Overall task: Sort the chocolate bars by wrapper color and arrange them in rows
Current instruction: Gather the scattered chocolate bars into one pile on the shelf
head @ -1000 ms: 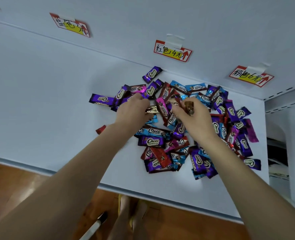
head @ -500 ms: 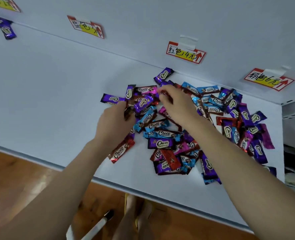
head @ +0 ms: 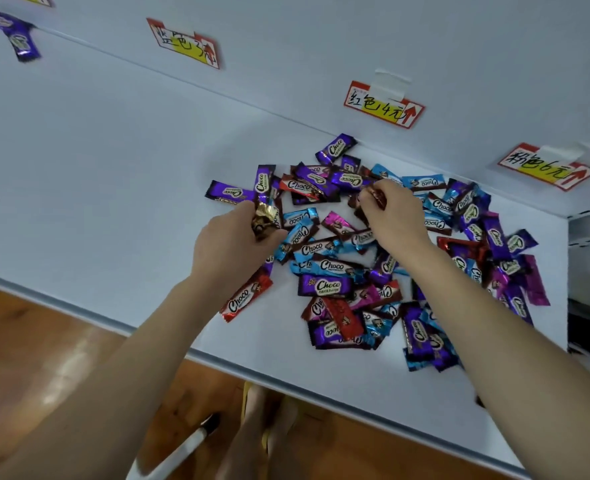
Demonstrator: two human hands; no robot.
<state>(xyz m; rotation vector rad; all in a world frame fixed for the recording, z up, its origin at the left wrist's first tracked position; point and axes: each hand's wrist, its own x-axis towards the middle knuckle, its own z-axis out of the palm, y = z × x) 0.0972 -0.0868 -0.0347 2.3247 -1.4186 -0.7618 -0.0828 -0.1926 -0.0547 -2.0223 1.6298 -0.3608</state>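
Both hands are down in the loose heap of foil-wrapped chocolate bars [head: 331, 268], a mix of purple, blue, red and pink that lies right of centre on the white shelf board [head: 113, 185], with its far edge touching the back wall. The left hand [head: 234, 247] is curled round a small bunch of gold-and-brown foil bars [head: 263, 216] at the heap's left edge. The right hand [head: 399, 220] pinches a dark reddish-brown wrapped bar [head: 373, 197] near the far side. A second ago the left hand lay flat on the middle of the heap and the right one held a brownish bar over it. Since then the left has drawn back to the edge with the bunch in its grip and the right has reached further in, so brown bars seem to be collected into one hand first. That shift also uncovered a red-wrapped bar [head: 246, 297] beside the left wrist, of which only a corner showed before. No row is laid out yet. Only a few purple-wrapped bars [head: 16, 36] lie well apart at the far left, blurred and too smeared to count. How many bars the left hand holds cannot be told, as the palm hides most of them. The handwritten red-and-yellow paper tags [head: 383, 105] on the back wall are partly legible, and the leftmost is cut off by the frame.
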